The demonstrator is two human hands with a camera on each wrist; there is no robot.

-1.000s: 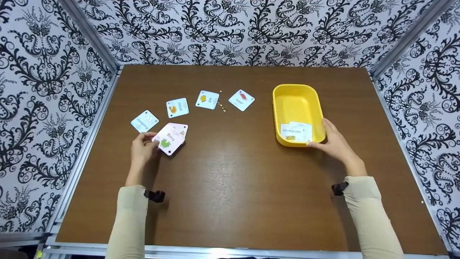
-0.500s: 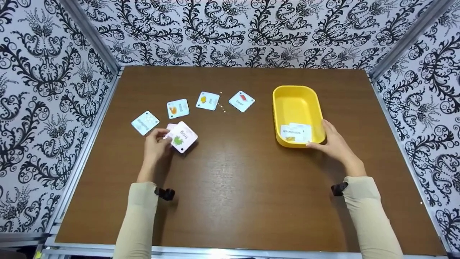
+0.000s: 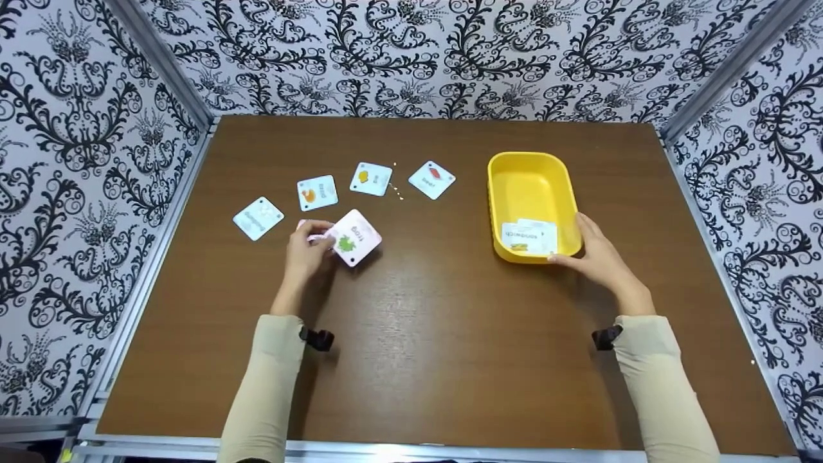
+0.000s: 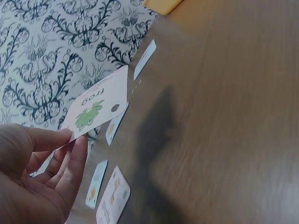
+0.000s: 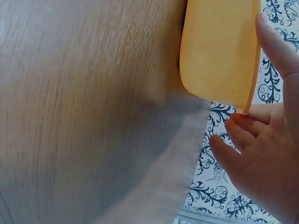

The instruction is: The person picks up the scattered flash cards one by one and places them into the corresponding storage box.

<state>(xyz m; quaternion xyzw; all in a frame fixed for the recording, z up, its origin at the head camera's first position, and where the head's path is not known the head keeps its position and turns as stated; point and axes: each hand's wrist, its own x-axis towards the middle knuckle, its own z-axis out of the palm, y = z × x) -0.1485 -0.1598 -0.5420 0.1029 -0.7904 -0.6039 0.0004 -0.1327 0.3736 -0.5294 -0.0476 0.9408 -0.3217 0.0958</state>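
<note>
My left hand [image 3: 305, 254] pinches a square pink-white card [image 3: 357, 236] at one corner, thumb against fingertips. The card bears a green frog and the word "frog"; its shadow falls on the table in the left wrist view. Lying flat just beyond that hand is a second pinkish card [image 4: 113, 198], mostly covered by the hand in the head view. On the right, my right hand [image 3: 604, 263] holds the near right corner of a yellow plastic tray [image 3: 527, 183], its thumb along the rim [image 5: 257, 65]. A "sandwich" card [image 3: 522, 243] overlaps other white card edges inside the tray.
Several pale blue picture cards lie in a loose arc behind the left hand: one leftmost [image 3: 258, 218], an orange-pictured one [image 3: 317, 193], a yellow-pictured one [image 3: 371, 179] and a red-pictured one [image 3: 432, 180]. Small pale specks [image 3: 396, 188] dot the brown table [image 3: 411, 334]. Patterned walls [image 3: 411, 58] surround it.
The left hand has moved right with the frog card, away from the second pink card, which now lies on the table. The right hand and tray have stayed in place.
</note>
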